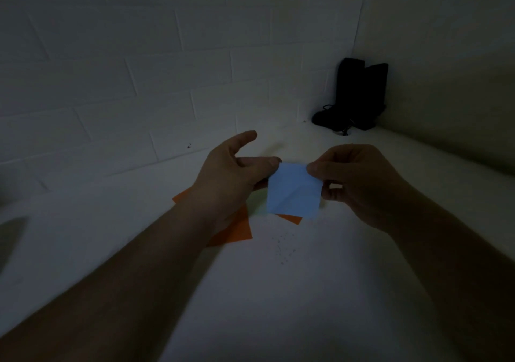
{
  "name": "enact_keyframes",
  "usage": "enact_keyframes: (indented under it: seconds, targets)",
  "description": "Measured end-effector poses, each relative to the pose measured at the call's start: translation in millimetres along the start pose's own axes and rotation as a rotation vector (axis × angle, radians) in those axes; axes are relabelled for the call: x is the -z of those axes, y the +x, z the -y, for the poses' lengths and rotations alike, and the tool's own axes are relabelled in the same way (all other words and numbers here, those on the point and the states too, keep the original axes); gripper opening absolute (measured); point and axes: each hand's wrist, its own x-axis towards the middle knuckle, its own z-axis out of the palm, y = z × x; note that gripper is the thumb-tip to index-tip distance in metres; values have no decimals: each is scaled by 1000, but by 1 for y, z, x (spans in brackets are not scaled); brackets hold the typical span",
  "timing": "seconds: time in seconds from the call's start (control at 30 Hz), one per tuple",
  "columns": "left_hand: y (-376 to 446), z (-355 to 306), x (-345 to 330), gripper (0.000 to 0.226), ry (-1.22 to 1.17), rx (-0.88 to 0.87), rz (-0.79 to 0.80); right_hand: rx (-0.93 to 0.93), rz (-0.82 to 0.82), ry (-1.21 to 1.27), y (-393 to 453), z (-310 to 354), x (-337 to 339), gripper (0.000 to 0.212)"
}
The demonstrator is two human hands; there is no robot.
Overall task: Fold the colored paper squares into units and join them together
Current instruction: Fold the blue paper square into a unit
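Observation:
A light blue paper square [292, 193] with faint creases hangs above the white surface in the middle of the head view. My right hand [359, 183] pinches its upper right corner between thumb and fingers. My left hand [237, 175] is beside the paper's left edge; its thumb tip touches the upper left corner, the fingers behind reach the paper's left side, and its index finger is stretched out. An orange paper [237, 230] lies flat on the surface beneath both hands, partly hidden by my left wrist and the blue paper.
The white surface [278, 292] runs back to a white brick wall [139, 82] and a side wall on the right. A black object [356, 96] stands in the far right corner. Small dark specks [284, 247] dot the surface near the orange paper.

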Motion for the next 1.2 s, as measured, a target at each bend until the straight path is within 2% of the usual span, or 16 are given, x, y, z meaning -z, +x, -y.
enact_keyframes:
  seconds: [0.2, 0.4, 0.53, 0.63, 0.77, 0.83, 0.93, 1.1, 1.2]
  targets:
    - [0, 0, 1, 73, 48, -26, 12, -16, 58, 6, 1, -4, -7, 9]
    - [-1, 6, 0, 71, 125, -39, 28, 5, 38, 1, 1, -5, -5, 18]
    - [-4, 4, -2, 40, 85, 26, 73, 0, 25, 48, 1, -5, -5, 7]
    - [-2, 5, -2, 23, 67, 20, 41, 157, 38, -105, 1, -7, -5, 14]
    - [2, 9, 3, 21, 89, -18, 17, 386, 78, -422, -3, -6, -1, 22]
    - [2, 8, 5, 22, 81, -25, 12, 429, 93, -535, -4, -7, 0, 34]
    - [3, 6, 6, 25, 45, 0, 26, 490, 83, -580, -2, -9, 0, 45]
    - [2, 4, 4, 27, -67, 52, 82, 550, 14, -493, -1, -11, -1, 32]
    - [1, 3, 4, 23, -92, 69, 99, 585, -10, -469, -1, -10, -2, 35]
